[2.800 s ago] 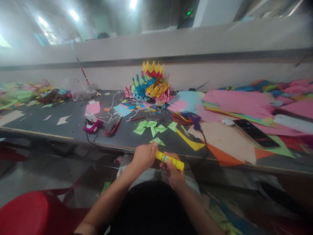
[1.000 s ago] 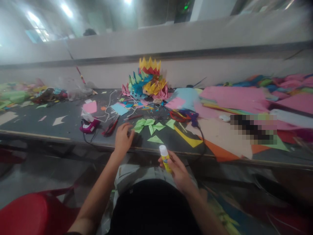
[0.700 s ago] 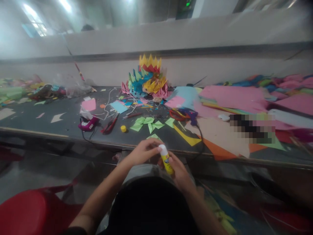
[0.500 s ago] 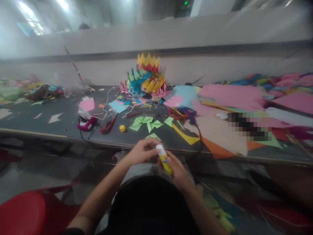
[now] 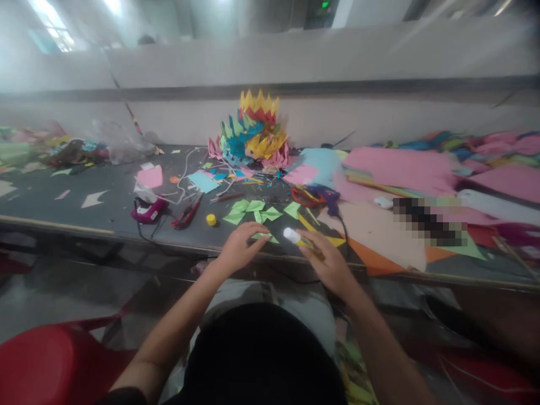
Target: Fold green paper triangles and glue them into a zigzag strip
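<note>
While a red stool [image 5: 37, 363] sits low on the far left, a dark bench [image 5: 113, 208] runs across with lots of paper bits on it. A purple gadget [image 5: 147, 211] with a dark cord lies near the front edge. Next comes a red-handled tool [image 5: 186, 215], then a little yellow cap [image 5: 211, 220] standing by itself. The person's left hand [image 5: 240, 247] is over the bench's front edge, its thumb and fingers a little apart, right at a small green paper triangle [image 5: 273, 239]; whether it grips the paper, one cannot tell. Just behind lie more green folded papers [image 5: 255, 206], and farther back stands a spiky paper model [image 5: 257, 135] in many colors. The glue stick [image 5: 294, 236] has its cap off, and its white end points left, toward the triangle. The right hand [image 5: 331, 261] is wrapped around it. Beyond that hand is a purple glue gun [image 5: 332, 199], and big pink sheets [image 5: 400, 166] lie farther right.
</note>
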`<state>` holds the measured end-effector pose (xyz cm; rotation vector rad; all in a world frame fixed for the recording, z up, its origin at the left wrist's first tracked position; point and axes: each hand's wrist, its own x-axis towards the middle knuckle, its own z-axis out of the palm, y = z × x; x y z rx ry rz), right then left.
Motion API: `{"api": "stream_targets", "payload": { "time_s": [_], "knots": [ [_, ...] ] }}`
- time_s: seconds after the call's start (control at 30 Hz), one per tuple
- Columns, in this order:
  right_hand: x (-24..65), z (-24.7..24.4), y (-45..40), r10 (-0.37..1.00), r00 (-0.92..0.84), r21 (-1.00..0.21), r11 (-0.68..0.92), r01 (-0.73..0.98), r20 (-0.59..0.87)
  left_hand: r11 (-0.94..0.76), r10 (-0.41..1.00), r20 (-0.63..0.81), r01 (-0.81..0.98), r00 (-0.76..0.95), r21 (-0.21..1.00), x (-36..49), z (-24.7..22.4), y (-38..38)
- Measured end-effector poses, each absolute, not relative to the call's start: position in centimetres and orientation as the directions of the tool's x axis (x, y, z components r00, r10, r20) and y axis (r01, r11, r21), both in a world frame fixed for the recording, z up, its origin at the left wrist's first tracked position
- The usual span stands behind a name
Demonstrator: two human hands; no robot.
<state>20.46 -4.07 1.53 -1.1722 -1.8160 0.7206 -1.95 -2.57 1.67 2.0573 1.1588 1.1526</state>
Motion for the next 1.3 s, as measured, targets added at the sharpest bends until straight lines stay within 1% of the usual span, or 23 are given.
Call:
{"api": "stream_targets", "payload": {
  "time_s": [0.07,0.1,0.17,0.23,0.3,0.37,0.43,0.53,0.6,0.77,0.93,1.03,1.1,1.17,1.3],
  "knots": [
    [21.1,2.4,-2.5,0.873,-0.334,-0.68,0.488,0.548,0.356,-0.532,0.845,0.452,0.539,0.287,0.653,-1.7,1.1,-1.7],
    [21.3,2.7,-1.8,0.861,-0.369,-0.639,0.508,0.577,0.351,-0.538,0.839,0.453,0.58,0.301,0.611,-1.6,0.7,-1.3],
    [21.5,2.6,-0.9,0.857,-0.39,-0.615,0.514,0.598,0.337,-0.547,0.831,0.445,0.64,0.334,0.541,-1.4,-0.1,-0.6],
    [21.4,1.9,-0.5,0.882,-0.327,-0.657,0.471,0.588,0.34,-0.55,0.828,0.427,0.674,0.362,0.494,-1.3,-0.8,-0.2],
    [21.2,1.0,-0.5,0.924,-0.179,-0.751,0.379,0.541,0.337,-0.543,0.833,0.408,0.694,0.374,0.473,-1.2,-1.2,-0.1],
    [20.8,0.1,-0.5,0.954,-0.017,-0.86,0.279,0.427,0.301,-0.537,0.837,0.399,0.704,0.374,0.465,-1.2,-1.5,-0.1],
    [20.3,-0.5,-0.4,0.963,0.095,-0.938,0.219,0.27,0.252,-0.533,0.838,0.402,0.709,0.369,0.461,-1.2,-1.7,-0.2],
    [19.4,-0.9,0.1,0.967,0.167,-0.981,0.188,0.049,0.193,-0.519,0.843,0.41,0.722,0.348,0.456,-1.2,-1.9,-0.3],
    [18.9,-0.9,0.7,0.971,0.166,-0.983,0.18,-0.036,0.172,-0.512,0.846,0.412,0.731,0.339,0.451,-1.2,-2.0,-0.3],
    [18.1,-0.9,2.0,0.987,0.085,-0.987,0.14,-0.076,0.134,-0.514,0.844,0.421,0.722,0.332,0.463,-1.2,-2.3,-0.4],
    [17.6,-1.2,2.7,0.986,0.134,-0.976,0.124,-0.177,0.101,-0.468,0.862,0.43,0.746,0.267,0.474,-1.2,-2.3,-0.5],
    [17.5,-1.4,2.9,0.987,0.104,-0.972,0.138,-0.192,0.119,-0.445,0.863,0.452,0.76,0.224,0.474,-1.1,-2.5,-0.5],
    [17.5,-1.5,3.0,0.988,0.087,-0.972,0.141,-0.186,0.127,-0.435,0.865,0.456,0.765,0.208,0.475,-1.0,-2.6,-0.5],
    [17.4,-1.5,3.1,0.985,0.11,-0.976,0.151,-0.155,0.134,-0.434,0.864,0.46,0.766,0.205,0.474,-1.0,-2.6,-0.5],
    [17.3,-1.1,3.0,0.962,0.164,-0.974,0.225,-0.029,0.218,-0.46,0.85,0.47,0.766,0.236,0.449,-1.1,-2.4,-0.6]
  ]
}}
